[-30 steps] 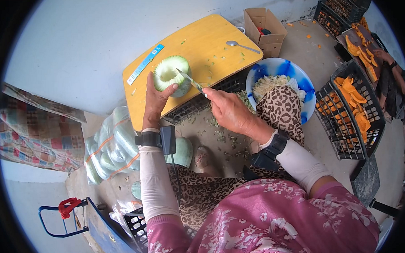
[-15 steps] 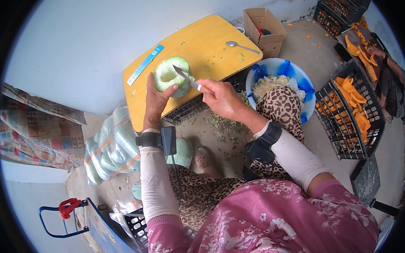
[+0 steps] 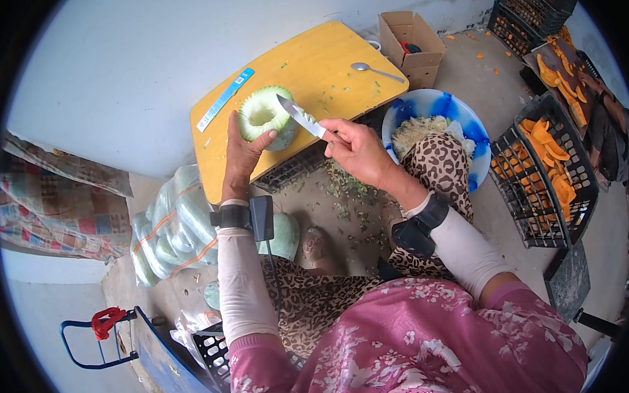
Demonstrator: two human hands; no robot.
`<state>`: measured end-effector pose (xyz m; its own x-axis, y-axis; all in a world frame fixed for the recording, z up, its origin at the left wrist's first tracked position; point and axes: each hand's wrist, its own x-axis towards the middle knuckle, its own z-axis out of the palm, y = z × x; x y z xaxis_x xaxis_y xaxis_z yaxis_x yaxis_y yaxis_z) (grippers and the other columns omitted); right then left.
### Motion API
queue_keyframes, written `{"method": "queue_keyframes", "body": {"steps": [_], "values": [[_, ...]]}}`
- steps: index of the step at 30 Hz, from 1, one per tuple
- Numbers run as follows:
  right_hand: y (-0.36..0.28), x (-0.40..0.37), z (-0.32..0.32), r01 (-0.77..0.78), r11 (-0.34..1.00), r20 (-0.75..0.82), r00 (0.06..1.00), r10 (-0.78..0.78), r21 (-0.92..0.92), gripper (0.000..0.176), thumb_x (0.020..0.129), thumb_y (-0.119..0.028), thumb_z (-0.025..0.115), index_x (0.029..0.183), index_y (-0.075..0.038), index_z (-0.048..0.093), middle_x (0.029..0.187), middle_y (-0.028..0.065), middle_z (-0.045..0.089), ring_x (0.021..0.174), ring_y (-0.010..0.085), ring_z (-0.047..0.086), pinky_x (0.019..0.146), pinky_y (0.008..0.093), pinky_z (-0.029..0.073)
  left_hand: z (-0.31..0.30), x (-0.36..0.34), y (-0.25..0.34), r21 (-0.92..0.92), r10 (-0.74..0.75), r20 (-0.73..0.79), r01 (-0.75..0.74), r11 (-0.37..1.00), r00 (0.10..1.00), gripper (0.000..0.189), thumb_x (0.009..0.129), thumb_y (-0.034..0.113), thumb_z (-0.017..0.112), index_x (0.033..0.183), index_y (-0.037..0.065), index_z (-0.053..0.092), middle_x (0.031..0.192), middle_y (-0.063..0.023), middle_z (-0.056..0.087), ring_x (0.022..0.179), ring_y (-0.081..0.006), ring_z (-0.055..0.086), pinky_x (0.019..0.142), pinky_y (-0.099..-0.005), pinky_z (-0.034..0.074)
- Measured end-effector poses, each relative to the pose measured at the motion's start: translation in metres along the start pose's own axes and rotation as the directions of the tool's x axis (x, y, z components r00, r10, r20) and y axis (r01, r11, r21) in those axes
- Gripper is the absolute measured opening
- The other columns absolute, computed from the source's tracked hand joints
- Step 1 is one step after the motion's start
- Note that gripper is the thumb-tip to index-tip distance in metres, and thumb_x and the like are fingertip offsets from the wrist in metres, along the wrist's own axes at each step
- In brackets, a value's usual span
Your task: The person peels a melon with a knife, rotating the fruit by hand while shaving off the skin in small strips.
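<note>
A hollowed pale green melon [image 3: 278,113] with a notched, zigzag rim stands at the near edge of the yellow table [image 3: 309,54]. My left hand [image 3: 245,152] is wrapped around its near left side, thumb in front. In my right hand [image 3: 360,152] is a knife [image 3: 302,118] with a pale handle. Its blade points up and left, the tip at the rim's right side. A small bit of green flesh appears to cling to the blade. Behind the melon lies a blue and white strip [image 3: 226,100], and a spoon [image 3: 377,72] rests at the table's right.
A blue and white basin [image 3: 403,110] of pale shreds sits by my right knee. Black crates [image 3: 537,216] with orange pieces stand to the right, near another person's hand [image 3: 591,84]. A cardboard box [image 3: 420,58] is behind. Bagged melons [image 3: 180,229] lie left; green scraps litter the floor.
My right hand has drawn the knife back to the right and turned it, so the flat of the blade shows. The left hand and the melon have hardly moved.
</note>
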<state>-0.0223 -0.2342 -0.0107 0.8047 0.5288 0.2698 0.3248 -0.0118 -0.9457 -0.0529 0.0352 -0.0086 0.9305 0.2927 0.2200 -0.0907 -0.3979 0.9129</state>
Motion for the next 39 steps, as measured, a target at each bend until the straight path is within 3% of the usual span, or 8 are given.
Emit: {"method": "queue_keyframes", "body": {"steps": [4, 7, 10, 19, 22, 28, 34, 39], "values": [[-0.013, -0.012, 0.005, 0.062, 0.993, -0.037, 0.997, -0.065, -0.099, 0.028, 0.092, -0.004, 0.059, 0.120, 0.000, 0.057, 0.086, 0.0229, 0.066, 0.073, 0.0358, 0.067, 0.065, 0.0340, 0.051, 0.000, 0.001, -0.004, 0.010, 0.005, -0.010, -0.005, 1.000, 1.000, 0.117, 0.068, 0.039, 0.091, 0.148, -0.011, 0.023, 0.139, -0.0226, 0.049, 0.128, -0.0278, 0.049, 0.105, -0.0356, 0.043], [-0.010, -0.016, 0.009, 0.186, 0.969, -0.086, 0.976, -0.202, -0.165, 0.028, 0.092, -0.003, 0.058, 0.120, 0.001, 0.057, 0.089, 0.0241, 0.066, 0.081, 0.0385, 0.068, 0.067, 0.0358, 0.052, 0.001, 0.000, 0.002, -0.004, -0.001, 0.001, 0.001, 1.000, 1.000, 0.114, 0.068, 0.039, 0.091, 0.147, -0.011, 0.025, 0.138, -0.0215, 0.049, 0.127, -0.0270, 0.049, 0.105, -0.0354, 0.043], [-0.017, -0.019, 0.007, 0.059, 0.979, -0.035, 0.997, -0.067, -0.194, 0.037, 0.090, -0.003, 0.060, 0.127, -0.001, 0.056, 0.105, 0.0236, 0.070, 0.099, 0.0337, 0.070, 0.077, 0.0352, 0.056, 0.002, -0.003, 0.003, -0.009, -0.009, -0.023, 0.009, 1.000, 1.000, 0.111, 0.069, 0.040, 0.090, 0.146, -0.010, 0.028, 0.137, -0.0206, 0.050, 0.126, -0.0265, 0.049, 0.105, -0.0352, 0.043], [-0.014, -0.023, 0.007, 0.109, 0.972, -0.017, 0.993, -0.116, -0.208, 0.037, 0.090, -0.001, 0.057, 0.126, 0.001, 0.055, 0.106, 0.0245, 0.069, 0.098, 0.0342, 0.070, 0.077, 0.0352, 0.055, 0.000, -0.004, 0.002, 0.015, -0.049, -0.031, 0.050, 0.999, 0.998, 0.117, 0.069, 0.040, 0.090, 0.150, -0.010, 0.022, 0.141, -0.0224, 0.048, 0.130, -0.0280, 0.048, 0.107, -0.0352, 0.042], [-0.015, -0.026, 0.009, 0.205, 0.959, -0.043, 0.975, -0.218, -0.196, 0.035, 0.088, 0.002, 0.057, 0.122, 0.003, 0.055, 0.091, 0.0247, 0.065, 0.084, 0.0409, 0.066, 0.069, 0.0418, 0.053, 0.001, -0.005, 0.003, 0.008, -0.061, -0.038, 0.061, 0.998, 0.997, 0.118, 0.069, 0.040, 0.090, 0.150, -0.010, 0.021, 0.141, -0.0225, 0.048, 0.130, -0.0280, 0.048, 0.107, -0.0351, 0.042], [-0.018, -0.038, 0.015, 0.174, 0.909, -0.057, 0.976, -0.211, -0.379, 0.037, 0.088, 0.005, 0.055, 0.125, 0.004, 0.053, 0.102, 0.0265, 0.068, 0.097, 0.0400, 0.068, 0.076, 0.0395, 0.055, 0.002, -0.005, 0.004, 0.003, -0.053, -0.043, 0.053, 0.999, 0.998, 0.118, 0.068, 0.039, 0.090, 0.150, -0.010, 0.021, 0.140, -0.0219, 0.048, 0.129, -0.0275, 0.048, 0.106, -0.0347, 0.042], [-0.018, -0.034, 0.014, 0.229, 0.932, -0.050, 0.966, -0.253, -0.280, 0.038, 0.086, 0.008, 0.055, 0.124, 0.005, 0.054, 0.102, 0.0265, 0.068, 0.096, 0.0397, 0.069, 0.076, 0.0406, 0.055, 0.000, -0.004, 0.004, -0.007, -0.062, -0.014, 0.061, 0.998, 0.998, 0.118, 0.069, 0.039, 0.090, 0.151, -0.010, 0.020, 0.142, -0.0225, 0.047, 0.130, -0.0276, 0.047, 0.107, -0.0348, 0.041], [-0.012, -0.031, 0.018, 0.275, 0.921, -0.055, 0.952, -0.301, -0.277, 0.034, 0.087, 0.005, 0.055, 0.120, 0.007, 0.052, 0.091, 0.0270, 0.065, 0.084, 0.0450, 0.064, 0.070, 0.0492, 0.052, 0.000, -0.004, 0.002, -0.004, -0.069, -0.029, 0.069, 0.998, 0.997, 0.120, 0.069, 0.039, 0.090, 0.151, -0.010, 0.018, 0.143, -0.0234, 0.045, 0.132, -0.0283, 0.046, 0.108, -0.0350, 0.041]]}}
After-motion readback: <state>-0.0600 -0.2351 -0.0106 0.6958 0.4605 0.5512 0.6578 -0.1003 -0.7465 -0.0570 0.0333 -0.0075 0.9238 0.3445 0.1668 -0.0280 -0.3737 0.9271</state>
